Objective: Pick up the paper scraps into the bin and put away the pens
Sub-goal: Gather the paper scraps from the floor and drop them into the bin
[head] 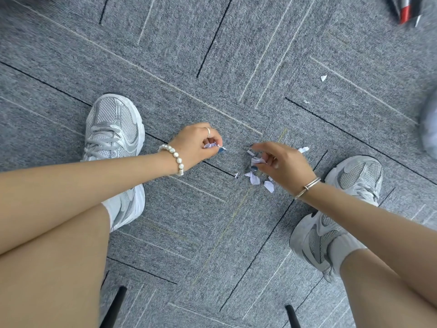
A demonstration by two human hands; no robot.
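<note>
Head camera, looking straight down at grey carpet tiles (212,67) with thin black and pale lines, between the person's two silver-and-white mesh sneakers (115,129). The left hand (196,144), with a white pearl bracelet (173,159) on the wrist and a silver ring on one finger, has its fingers curled in and pinches a few small white torn paper scraps right at the fingertips, down at the carpet. The right hand (281,165), silver bangle (307,187) on the wrist, has its fingers bent around another white scrap or two, low over a little cluster of white torn paper scraps (254,179) lying loose on the carpet between the shoes. Another scrap (303,149) pokes out just beyond the right hand, and a lone white triangular scrap (323,78) sits well apart, further out on the carpet. A tiny fleck lies below that one, too small to say much. Up in the top right corner, the tips of a few pens (405,9), one red and silver, show at the frame edge, cut off. Two black legs, probably of a chair, show at the bottom edge.
</note>
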